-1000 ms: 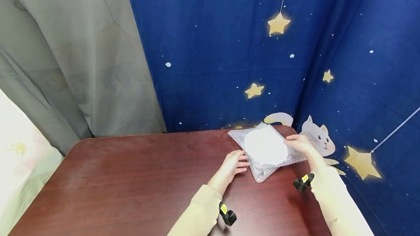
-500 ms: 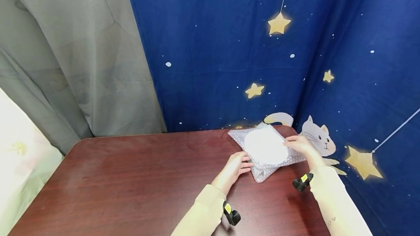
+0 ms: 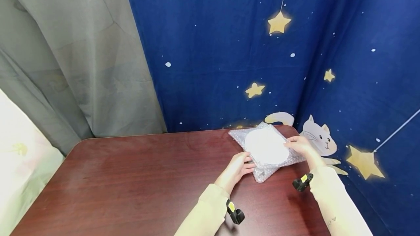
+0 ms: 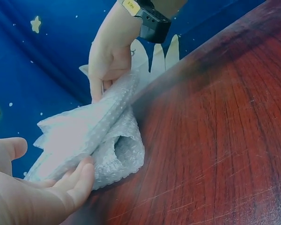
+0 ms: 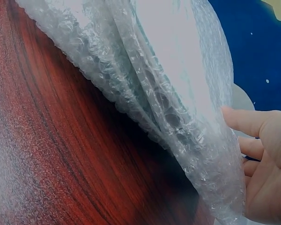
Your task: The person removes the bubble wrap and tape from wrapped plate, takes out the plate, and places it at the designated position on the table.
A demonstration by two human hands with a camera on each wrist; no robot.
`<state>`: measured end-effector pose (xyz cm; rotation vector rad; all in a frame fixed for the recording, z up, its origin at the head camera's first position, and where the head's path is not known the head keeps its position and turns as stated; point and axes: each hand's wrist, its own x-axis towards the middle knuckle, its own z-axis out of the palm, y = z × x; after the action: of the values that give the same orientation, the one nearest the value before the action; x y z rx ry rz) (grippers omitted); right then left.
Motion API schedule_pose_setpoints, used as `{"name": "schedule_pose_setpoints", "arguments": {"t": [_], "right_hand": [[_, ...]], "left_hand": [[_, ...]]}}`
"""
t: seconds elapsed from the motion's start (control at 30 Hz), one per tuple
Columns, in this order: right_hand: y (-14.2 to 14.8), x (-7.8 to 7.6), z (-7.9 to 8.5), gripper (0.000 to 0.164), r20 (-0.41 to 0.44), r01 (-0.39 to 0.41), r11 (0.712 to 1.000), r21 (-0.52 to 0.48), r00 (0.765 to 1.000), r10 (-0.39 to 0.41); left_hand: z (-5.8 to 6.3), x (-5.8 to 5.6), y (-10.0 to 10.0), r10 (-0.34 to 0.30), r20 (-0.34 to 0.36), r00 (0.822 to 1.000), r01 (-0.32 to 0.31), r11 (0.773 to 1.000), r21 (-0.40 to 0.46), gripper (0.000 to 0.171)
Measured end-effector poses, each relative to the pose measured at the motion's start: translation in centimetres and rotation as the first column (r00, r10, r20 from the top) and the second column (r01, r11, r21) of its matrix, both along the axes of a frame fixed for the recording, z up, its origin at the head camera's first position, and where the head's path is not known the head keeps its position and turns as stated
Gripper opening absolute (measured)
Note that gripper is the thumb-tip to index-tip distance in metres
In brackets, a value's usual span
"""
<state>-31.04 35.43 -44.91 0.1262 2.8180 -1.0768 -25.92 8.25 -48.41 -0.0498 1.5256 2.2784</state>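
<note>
A round, flat white disc (image 3: pixel 266 145) lies on a sheet of clear bubble wrap (image 3: pixel 264 174) at the table's far right corner. Along its right side, my right hand (image 3: pixel 302 146) pinches the bubble wrap edge, thumb on top and fingers behind, as the right wrist view shows. My left hand (image 3: pixel 237 168) is at the near left edge of the wrap. In the left wrist view its fingertips (image 4: pixel 86 173) touch the underside of the wrap while the thumb stands apart. There, a folded, rolled part of the bubble wrap (image 4: pixel 124 154) sits beneath the disc.
The dark red wooden table (image 3: pixel 131 185) stretches to the left and toward the front. Its back edge runs along a grey curtain (image 3: pixel 78 65) and a blue star-patterned curtain (image 3: pixel 216 54). A pale cloth (image 3: pixel 23 163) hangs at the left.
My left hand has moved right and slightly forward, from beside the wrap to its near left edge. The right hand and the disc have stayed nearly still.
</note>
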Motion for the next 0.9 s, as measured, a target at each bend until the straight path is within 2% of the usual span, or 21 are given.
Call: {"name": "schedule_pose_setpoints", "arguments": {"t": [0.47, 0.7, 0.9], "right_hand": [[-0.32, 0.12, -0.44, 0.05, -0.039, 0.038, 0.999, 0.023, 0.999, -0.037], [-0.51, 0.46, -0.39, 0.047, -0.065, 0.049, 0.999, 0.008, 0.997, -0.049], [-0.6, 0.86, -0.29, 0.047, -0.074, 0.058, 0.998, -0.006, 0.996, -0.058]], "left_hand": [[0.45, 0.16, 0.17, 0.004, -0.02, 1.0, -0.005, 0.999, -0.036, 0.05], [0.39, 0.32, 0.33, 0.005, -0.045, 0.999, -0.009, 0.997, -0.074, 0.078], [0.71, 0.53, 0.49, -0.001, -0.063, 0.998, -0.006, 0.994, -0.105, 0.079]]}}
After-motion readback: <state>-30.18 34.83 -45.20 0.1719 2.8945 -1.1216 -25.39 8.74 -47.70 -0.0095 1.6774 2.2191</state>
